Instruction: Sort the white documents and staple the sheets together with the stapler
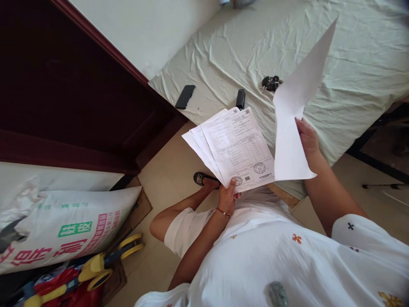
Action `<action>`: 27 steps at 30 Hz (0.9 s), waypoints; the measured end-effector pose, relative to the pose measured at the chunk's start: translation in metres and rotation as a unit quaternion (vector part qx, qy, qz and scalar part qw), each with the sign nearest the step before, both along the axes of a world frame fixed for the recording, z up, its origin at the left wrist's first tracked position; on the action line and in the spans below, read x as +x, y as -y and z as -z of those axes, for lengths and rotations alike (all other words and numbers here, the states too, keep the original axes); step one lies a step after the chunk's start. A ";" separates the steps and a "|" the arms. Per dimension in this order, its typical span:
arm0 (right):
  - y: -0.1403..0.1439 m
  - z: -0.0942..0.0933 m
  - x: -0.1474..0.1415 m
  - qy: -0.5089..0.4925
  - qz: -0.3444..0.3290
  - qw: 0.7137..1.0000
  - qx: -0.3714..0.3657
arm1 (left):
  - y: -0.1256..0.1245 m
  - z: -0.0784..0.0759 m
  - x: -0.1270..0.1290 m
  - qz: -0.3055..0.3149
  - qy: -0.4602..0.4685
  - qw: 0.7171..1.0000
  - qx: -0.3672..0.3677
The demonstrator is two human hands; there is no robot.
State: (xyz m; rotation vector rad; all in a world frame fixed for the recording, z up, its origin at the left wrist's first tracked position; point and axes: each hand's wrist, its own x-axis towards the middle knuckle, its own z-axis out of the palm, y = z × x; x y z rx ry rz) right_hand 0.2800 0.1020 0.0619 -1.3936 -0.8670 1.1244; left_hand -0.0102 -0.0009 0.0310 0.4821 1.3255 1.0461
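Note:
My left hand (228, 195) grips the bottom edge of a fanned stack of printed forms (238, 147), several sheets with tables, stamps and QR codes. A red bead bracelet sits on that wrist. My right hand (307, 137) holds a single white sheet (292, 123) by its right edge; the sheet is lifted, its blank back toward me and its top corner pointing up over the bed. Both sets of paper hang in the air above my lap, near the front edge of the bed (351, 76).
On the pale green bedsheet lie a black phone (185, 97), a black stapler-like object (240, 99) and a bunch of keys (271, 82). A dark wooden panel (64, 94) stands left. A printed white sack (70, 226) and yellow-red toys (96, 273) sit on the floor.

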 end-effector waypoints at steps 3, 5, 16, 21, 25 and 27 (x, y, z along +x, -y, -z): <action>0.003 -0.005 -0.011 -0.078 0.062 0.994 0.043 | 0.001 0.001 0.000 -0.006 -0.001 1.000 0.001; 0.003 -0.004 -0.017 -0.072 0.052 0.995 0.051 | 0.001 0.003 -0.001 -0.001 -0.009 1.000 0.003; -0.008 0.020 -0.020 0.311 0.012 0.950 0.022 | 0.002 0.004 -0.001 0.000 -0.028 1.000 0.005; -0.009 0.016 -0.020 0.324 -0.004 0.946 -0.008 | 0.004 0.003 -0.001 0.018 -0.019 1.000 0.016; -0.006 0.013 -0.018 0.222 -0.069 0.972 -0.016 | 0.005 0.004 0.000 0.028 -0.021 0.999 0.012; -0.004 0.011 -0.018 0.134 -0.137 0.981 -0.029 | 0.005 0.004 0.000 0.025 -0.024 0.999 0.008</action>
